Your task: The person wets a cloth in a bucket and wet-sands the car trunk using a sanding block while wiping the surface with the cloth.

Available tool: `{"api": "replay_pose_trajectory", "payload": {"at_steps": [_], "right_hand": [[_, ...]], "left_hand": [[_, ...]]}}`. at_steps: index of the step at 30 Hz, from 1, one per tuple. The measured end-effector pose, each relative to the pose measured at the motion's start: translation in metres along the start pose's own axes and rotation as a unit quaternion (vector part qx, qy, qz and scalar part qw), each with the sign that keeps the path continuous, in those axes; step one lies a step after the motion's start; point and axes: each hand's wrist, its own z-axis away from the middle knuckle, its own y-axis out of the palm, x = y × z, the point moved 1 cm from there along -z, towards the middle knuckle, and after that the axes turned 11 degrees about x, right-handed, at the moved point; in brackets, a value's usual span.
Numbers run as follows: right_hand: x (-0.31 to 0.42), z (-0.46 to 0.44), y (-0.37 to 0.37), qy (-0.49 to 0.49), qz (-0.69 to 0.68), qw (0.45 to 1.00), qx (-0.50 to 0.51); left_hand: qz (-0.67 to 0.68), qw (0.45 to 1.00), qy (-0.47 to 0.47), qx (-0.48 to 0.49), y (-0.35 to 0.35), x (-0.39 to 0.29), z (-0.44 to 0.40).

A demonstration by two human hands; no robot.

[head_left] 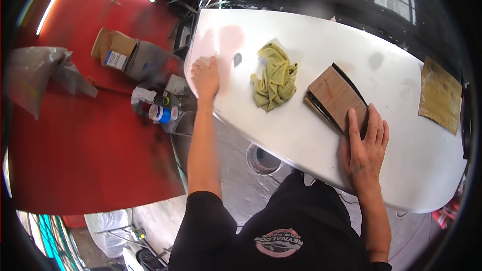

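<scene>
My left hand (pixel 205 76) is down on the pale panel (pixel 321 155), right at its left end, fingers close together over the pinkish patch (pixel 231 55), nothing visible in its grip. Over to the right, my right hand (pixel 365 153) rests its fingers on the near right corner of the brown block (pixel 334 95), thumb side by the block's near edge; whether it grips or just touches, I can't tell. The block lies tilted across the panel, right of the crumpled green cloth (pixel 274 78), and the yellowish sheet (pixel 440 95) sits out by the far right edge.
</scene>
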Motion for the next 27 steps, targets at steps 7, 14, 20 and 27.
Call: {"api": "replay_pose_trajectory", "payload": {"at_steps": [7,14,20,27], "right_hand": [[0.000,0.005,0.005,-0.011,0.014,1.000,-0.009],[-0.002,0.006,0.006,-0.020,0.032,0.999,-0.002],[-0.001,0.005,0.006,-0.023,0.038,0.999,-0.009],[0.000,0.005,0.005,-0.030,0.017,0.999,-0.019]], "left_hand": [[0.008,0.999,0.031,-0.016,0.006,-0.081,0.117],[-0.001,0.995,0.099,0.025,0.003,-0.086,0.158],[0.039,0.998,0.040,-0.017,0.000,-0.006,0.043],[0.026,0.999,-0.025,-0.035,0.003,-0.009,0.022]]}}
